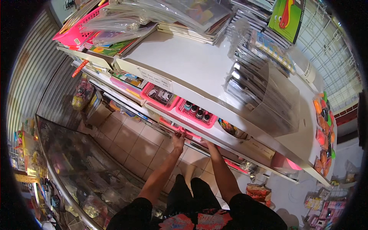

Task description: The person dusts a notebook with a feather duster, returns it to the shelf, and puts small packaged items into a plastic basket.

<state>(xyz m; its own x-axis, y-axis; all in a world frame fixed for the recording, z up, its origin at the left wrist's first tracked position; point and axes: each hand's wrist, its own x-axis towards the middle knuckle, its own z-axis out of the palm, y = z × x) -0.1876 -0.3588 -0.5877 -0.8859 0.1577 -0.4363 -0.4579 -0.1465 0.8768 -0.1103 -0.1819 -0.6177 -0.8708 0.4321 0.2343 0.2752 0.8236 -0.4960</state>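
Observation:
My left hand (pixel 178 139) is at the left end of a small pink plastic basket (pixel 191 134) on a lower shelf, its fingers closed on the rim. My right hand (pixel 209 143) reaches to the right end of the same basket; the shelf above hides its fingertips, so its grip cannot be made out. Most of this basket is covered by the shelf edge. Just left of it is another pink basket (pixel 169 123). On the shelf above, one pink basket (pixel 195 118) holds several small bottles with black caps (pixel 199 113), and a neighbouring pink basket (pixel 159 107) holds packaged items.
The white top shelf (pixel 184 54) overhangs the lower ones. It carries notebooks (pixel 192 31), plastic-wrapped stacks and a clear plastic holder (pixel 280 100). A glass display case (pixel 95 172) stands behind on the left, across the tiled floor (pixel 138 141). A cardboard box (pixel 99 115) sits at the aisle's far end.

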